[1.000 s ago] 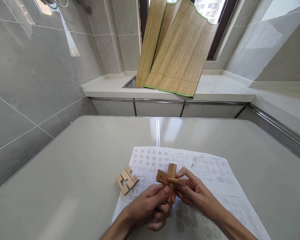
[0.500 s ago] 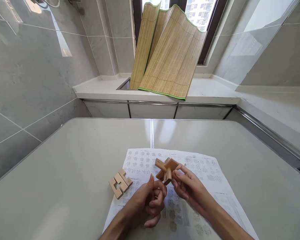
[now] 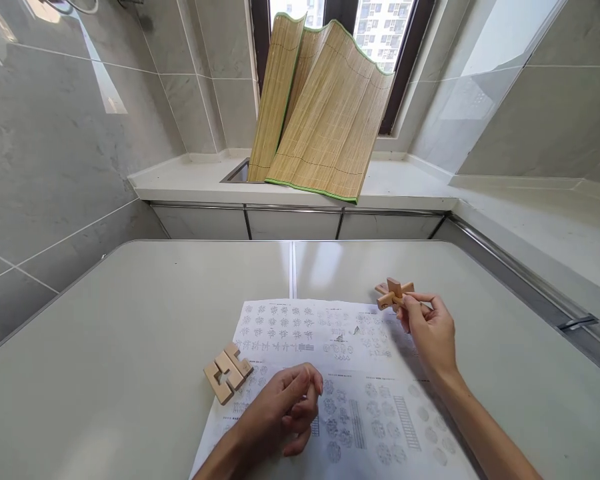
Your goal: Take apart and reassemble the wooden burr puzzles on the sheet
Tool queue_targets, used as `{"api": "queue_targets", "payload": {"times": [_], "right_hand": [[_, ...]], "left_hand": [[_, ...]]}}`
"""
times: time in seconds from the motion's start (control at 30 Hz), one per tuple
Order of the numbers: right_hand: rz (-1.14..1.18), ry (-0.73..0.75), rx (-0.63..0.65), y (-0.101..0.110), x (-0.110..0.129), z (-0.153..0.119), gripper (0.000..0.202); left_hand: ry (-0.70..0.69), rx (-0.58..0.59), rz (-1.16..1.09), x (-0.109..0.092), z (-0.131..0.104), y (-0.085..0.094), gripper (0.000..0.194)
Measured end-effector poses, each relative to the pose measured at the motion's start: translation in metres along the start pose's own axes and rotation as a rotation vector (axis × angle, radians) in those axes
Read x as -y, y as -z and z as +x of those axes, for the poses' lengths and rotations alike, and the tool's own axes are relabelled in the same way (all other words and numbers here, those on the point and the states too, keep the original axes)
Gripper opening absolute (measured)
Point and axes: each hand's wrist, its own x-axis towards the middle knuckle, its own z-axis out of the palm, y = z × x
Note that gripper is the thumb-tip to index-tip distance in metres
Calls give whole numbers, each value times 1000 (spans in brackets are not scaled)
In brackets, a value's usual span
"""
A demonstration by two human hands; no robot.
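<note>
Between the thumb and fingers of my right hand [image 3: 430, 327] is a wooden burr puzzle [image 3: 394, 293], its crossed pieces sticking out several ways. It is over the top right edge of a printed sheet [image 3: 280, 320]. My left hand [image 3: 290, 407] is above the left part of the sheet, fingers curled and thumb against the index finger, with nothing visible in it. To its left lie notched wooden puzzle pieces [image 3: 229, 372], side by side, partly on the sheet's left edge and partly on the table.
The pale table [image 3: 105, 347] has a seam down its middle. A folded bamboo mat [image 3: 330, 120] with green edging leans at the window, on the white ledge [image 3: 180, 180]. Grey tiled walls [image 3: 70, 147] rise at both sides.
My right hand has carried the burr puzzle away from my left hand, up and to the right. My left hand stays curled near the same spot. The view has shifted slightly.
</note>
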Motion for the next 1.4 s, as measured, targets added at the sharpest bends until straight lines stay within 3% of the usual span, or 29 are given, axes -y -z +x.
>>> {"api": "queue_targets", "payload": {"times": [0.13,0.3,0.63,0.83,0.93,1.07,1.13,1.23,1.33,1.4], "right_hand": [[-255,49,-72,6,-8,8,21],[-452,98,-75,6,-13,11,16],[-532,151,-103,5,-8,7,9],[-460,328,-166,-1,5,-7,9],[-386,499,-11,-9,8,-26,9],[-366,600,438,-24,5,-53,12],[-407,609,657,-31,2,-62,13],[-479,604,788,-37,-2,-70,14],[-498,587,852,-38,-2,-72,15],[-496,574,856,-38,-1,-73,15]], "left_hand": [[2,-21,24,-1,-1,-1,51],[-11,-35,38,-1,-2,-4,48],[17,-37,68,-3,-3,-3,48],[19,-35,89,-3,-3,-2,47],[17,-31,108,-2,-2,0,47],[-10,-11,201,-3,-2,1,46],[-43,-73,342,-7,-8,-1,44],[-170,-306,687,-17,-26,-1,40],[-381,-742,1093,-26,-48,9,35],[-509,-917,1376,-27,-61,20,29]]}}
